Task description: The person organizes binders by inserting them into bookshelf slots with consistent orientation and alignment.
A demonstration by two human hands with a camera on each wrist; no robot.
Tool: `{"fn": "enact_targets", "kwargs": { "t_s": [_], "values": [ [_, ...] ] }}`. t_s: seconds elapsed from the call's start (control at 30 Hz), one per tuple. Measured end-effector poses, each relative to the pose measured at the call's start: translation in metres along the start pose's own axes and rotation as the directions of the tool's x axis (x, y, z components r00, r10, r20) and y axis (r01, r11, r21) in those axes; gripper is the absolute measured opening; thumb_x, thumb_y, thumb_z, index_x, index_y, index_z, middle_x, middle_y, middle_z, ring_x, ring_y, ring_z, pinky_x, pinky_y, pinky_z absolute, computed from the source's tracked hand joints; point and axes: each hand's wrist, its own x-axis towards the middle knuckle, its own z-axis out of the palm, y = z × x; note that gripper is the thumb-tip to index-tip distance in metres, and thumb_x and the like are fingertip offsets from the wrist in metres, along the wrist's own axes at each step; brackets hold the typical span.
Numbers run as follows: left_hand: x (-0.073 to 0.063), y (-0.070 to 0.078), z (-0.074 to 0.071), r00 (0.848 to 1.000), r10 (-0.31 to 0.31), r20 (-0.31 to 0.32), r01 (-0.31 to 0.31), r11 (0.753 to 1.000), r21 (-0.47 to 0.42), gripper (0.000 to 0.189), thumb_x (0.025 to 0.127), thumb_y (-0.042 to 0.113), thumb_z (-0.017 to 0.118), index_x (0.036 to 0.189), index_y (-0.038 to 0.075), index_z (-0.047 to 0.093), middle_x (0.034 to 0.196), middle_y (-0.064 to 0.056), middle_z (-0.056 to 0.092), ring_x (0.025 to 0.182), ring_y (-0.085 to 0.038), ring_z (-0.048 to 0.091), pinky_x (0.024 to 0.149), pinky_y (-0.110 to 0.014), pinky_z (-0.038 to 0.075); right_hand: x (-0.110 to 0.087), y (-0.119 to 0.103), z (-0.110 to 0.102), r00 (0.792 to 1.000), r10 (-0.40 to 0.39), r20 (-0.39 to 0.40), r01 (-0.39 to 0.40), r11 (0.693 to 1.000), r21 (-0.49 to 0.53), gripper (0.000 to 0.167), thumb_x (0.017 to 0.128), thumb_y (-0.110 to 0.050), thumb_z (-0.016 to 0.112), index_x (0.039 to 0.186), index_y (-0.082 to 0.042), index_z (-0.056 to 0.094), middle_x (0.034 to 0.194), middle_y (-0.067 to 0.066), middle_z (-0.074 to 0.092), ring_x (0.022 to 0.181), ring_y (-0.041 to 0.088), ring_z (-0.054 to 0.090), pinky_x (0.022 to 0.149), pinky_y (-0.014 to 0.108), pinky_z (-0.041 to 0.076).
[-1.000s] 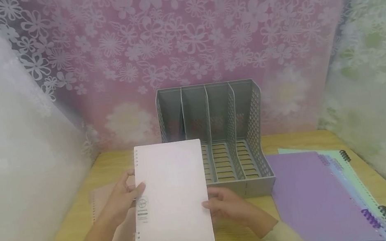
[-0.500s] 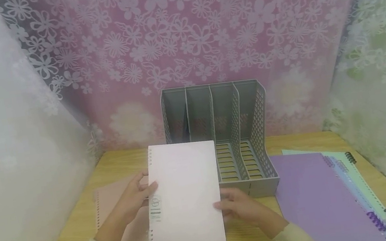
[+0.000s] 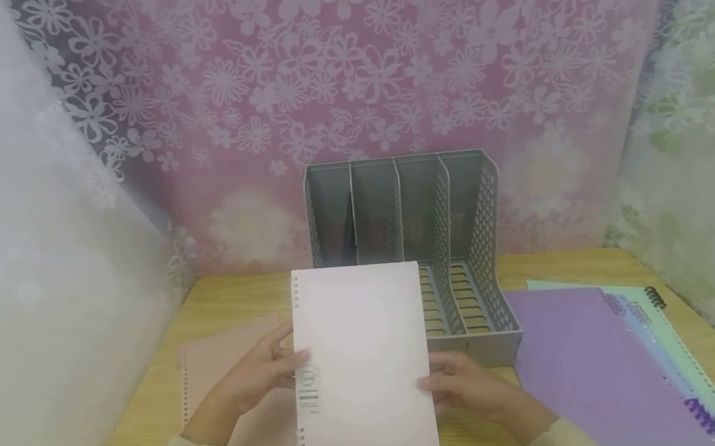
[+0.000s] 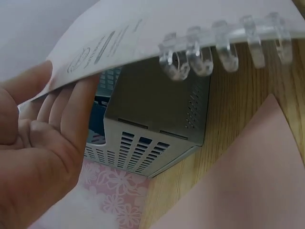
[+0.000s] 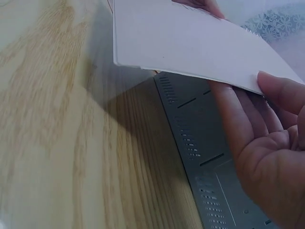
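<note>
A pale pink ring-bound notebook (image 3: 365, 368) is held up between both hands, its clear plastic rings along the left edge. My left hand (image 3: 262, 372) pinches that ringed edge, thumb on the cover beside a printed label and fingers beneath, as the left wrist view also shows. On the opposite edge my right hand (image 3: 468, 387) grips with its thumb on top and fingers under the notebook (image 5: 190, 43). Behind it stands a grey file organizer (image 3: 493, 341) with several upright compartments; a dark thin item (image 3: 348, 228) leans in the leftmost one. The notebook hides the organizer's lower left part.
A pinkish notebook (image 3: 242, 425) lies on the wooden table (image 3: 236, 295) at left, partly under the left arm. At right lie overlapping ring-bound notebooks: a purple one (image 3: 594, 365) above a blue one and a mint green one (image 3: 685, 351). Floral curtains enclose the back and sides.
In the head view the notebook and both hands have shifted rightward, now overlapping more of the organizer. The whole scene also slides slightly right as the camera turns. Both hands keep their hold.
</note>
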Motion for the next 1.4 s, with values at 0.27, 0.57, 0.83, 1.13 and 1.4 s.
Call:
{"fn": "enact_targets", "kwargs": {
  "t_s": [0.27, 0.57, 0.83, 1.13, 1.4],
  "values": [
    [0.000, 0.003, 0.007, 0.988, 0.013, 0.152, -0.010, 1.000, -0.019, 0.075, 0.099, 0.008, 0.056, 0.156, 0.005, 0.006, 0.112, -0.021, 0.069, 0.097, -0.032, 0.069, 0.082, -0.048, 0.057, -0.013, -0.001, -0.007, 1.000, 0.022, -0.006, -0.022, 1.000, 0.000, 0.033, 0.098, -0.003, 0.051, 0.129, 0.007, 0.054, 0.107, 0.008, 0.072, 0.092, 0.023, 0.071, 0.077, 0.037, 0.059],
    [0.005, 0.000, 0.010, 0.969, 0.071, 0.237, -0.069, 0.997, -0.017, 0.070, 0.101, 0.006, 0.051, 0.155, 0.005, 0.007, 0.109, -0.024, 0.069, 0.091, -0.033, 0.071, 0.076, -0.046, 0.059, -0.020, 0.000, -0.011, 1.000, -0.009, 0.027, 0.008, 0.999, 0.048, 0.031, 0.098, 0.001, 0.049, 0.128, -0.002, 0.058, 0.111, 0.009, 0.071, 0.097, 0.025, 0.070, 0.080, 0.039, 0.058],
    [0.005, 0.001, 0.014, 0.967, 0.122, 0.225, -0.119, 0.993, -0.028, 0.070, 0.101, 0.005, 0.050, 0.155, 0.002, 0.006, 0.107, -0.020, 0.070, 0.089, -0.029, 0.072, 0.074, -0.045, 0.059, -0.027, -0.017, -0.005, 0.979, 0.072, -0.190, -0.102, 0.983, -0.151, 0.051, 0.098, -0.014, 0.057, 0.138, 0.012, 0.042, 0.125, 0.018, 0.063, 0.106, 0.021, 0.065, 0.095, 0.039, 0.052],
    [0.002, 0.000, 0.011, 0.971, 0.152, 0.183, -0.152, 0.988, -0.015, 0.068, 0.100, 0.003, 0.050, 0.154, 0.001, 0.008, 0.109, -0.023, 0.069, 0.091, -0.030, 0.071, 0.072, -0.047, 0.059, -0.038, -0.053, -0.005, 0.879, -0.126, -0.460, -0.047, 0.937, -0.347, 0.042, 0.101, -0.021, 0.054, 0.135, 0.003, 0.050, 0.125, 0.022, 0.062, 0.107, 0.021, 0.065, 0.092, 0.022, 0.051],
    [0.000, 0.003, 0.012, 0.974, 0.149, 0.171, -0.146, 0.989, -0.027, 0.066, 0.100, 0.005, 0.051, 0.153, -0.001, 0.012, 0.108, -0.023, 0.069, 0.091, -0.028, 0.071, 0.072, -0.046, 0.059, -0.041, -0.053, -0.017, 0.671, -0.342, -0.658, -0.245, 0.735, -0.632, 0.054, 0.096, -0.023, 0.063, 0.141, 0.001, 0.043, 0.141, 0.023, 0.047, 0.131, 0.042, 0.043, 0.109, 0.049, 0.036]
  ]
}}
